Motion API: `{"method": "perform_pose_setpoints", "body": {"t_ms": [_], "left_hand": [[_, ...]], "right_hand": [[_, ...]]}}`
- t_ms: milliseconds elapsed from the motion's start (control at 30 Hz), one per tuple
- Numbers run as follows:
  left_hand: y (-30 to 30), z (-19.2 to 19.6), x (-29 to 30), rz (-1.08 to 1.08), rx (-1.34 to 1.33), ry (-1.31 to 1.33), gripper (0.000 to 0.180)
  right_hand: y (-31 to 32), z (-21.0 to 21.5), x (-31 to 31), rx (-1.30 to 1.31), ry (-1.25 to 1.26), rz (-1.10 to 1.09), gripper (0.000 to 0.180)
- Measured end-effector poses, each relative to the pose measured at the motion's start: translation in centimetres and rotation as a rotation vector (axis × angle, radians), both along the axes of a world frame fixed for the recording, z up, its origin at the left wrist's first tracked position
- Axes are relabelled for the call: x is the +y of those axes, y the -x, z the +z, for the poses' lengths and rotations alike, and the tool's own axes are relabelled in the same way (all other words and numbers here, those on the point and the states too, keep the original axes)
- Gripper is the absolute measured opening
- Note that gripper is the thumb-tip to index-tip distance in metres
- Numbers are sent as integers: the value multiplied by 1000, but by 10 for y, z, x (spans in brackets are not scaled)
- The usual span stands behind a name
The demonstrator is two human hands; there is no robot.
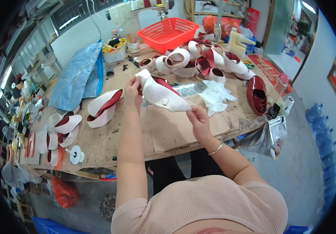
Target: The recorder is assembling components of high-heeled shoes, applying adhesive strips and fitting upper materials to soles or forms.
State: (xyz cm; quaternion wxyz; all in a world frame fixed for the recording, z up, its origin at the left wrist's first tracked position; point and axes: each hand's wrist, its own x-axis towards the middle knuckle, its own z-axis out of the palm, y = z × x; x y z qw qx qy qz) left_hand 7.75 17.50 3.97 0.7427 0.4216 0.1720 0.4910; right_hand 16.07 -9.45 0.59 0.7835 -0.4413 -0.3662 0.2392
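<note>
A white shoe upper (163, 94) with a dark red lining is stretched between my two hands above the table. My left hand (133, 93) pinches its heel end, and my right hand (199, 121) grips the pointed toe end. Below it lies a brown cardboard sheet (172, 130). Another white upper with red lining (105, 109) rests on the table left of my left forearm. Beyond my hands is a pile of similar uppers (177, 58). Thin white pieces (216, 97) lie right of the held upper, beside a nested stack of dark red glossy pieces (257, 95).
At the back of the wooden table (113, 146) stand a red plastic basket (168, 36) and a white container (115, 52) of tools. A blue sheet (74, 76) lies at left, with more uppers (67, 124) and a white spool (75, 155) nearer. Blue bottles (322, 140) line the right wall.
</note>
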Motion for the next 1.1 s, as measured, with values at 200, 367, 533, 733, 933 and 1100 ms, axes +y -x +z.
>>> {"method": "perform_pose_setpoints", "body": {"t_ms": [200,367,533,733,933,1100], "left_hand": [[-20,10,3,270,137,-156,22],[-28,18,-4,465,146,-125,22],[2,15,64,552,39,-251,21],[9,53,23,646,850,-956,29],[7,7,-16,538,766,-1099,28],[7,-2,-148,370,470,-1322,23]], "right_hand": [[-4,0,6,247,-189,90,11],[-20,-25,-8,591,-141,305,7],[-56,-59,-49,476,-16,309,17],[-26,1,-18,587,-64,372,16],[-26,-36,-6,484,469,233,19],[-86,-24,-16,-951,333,-770,24]]}}
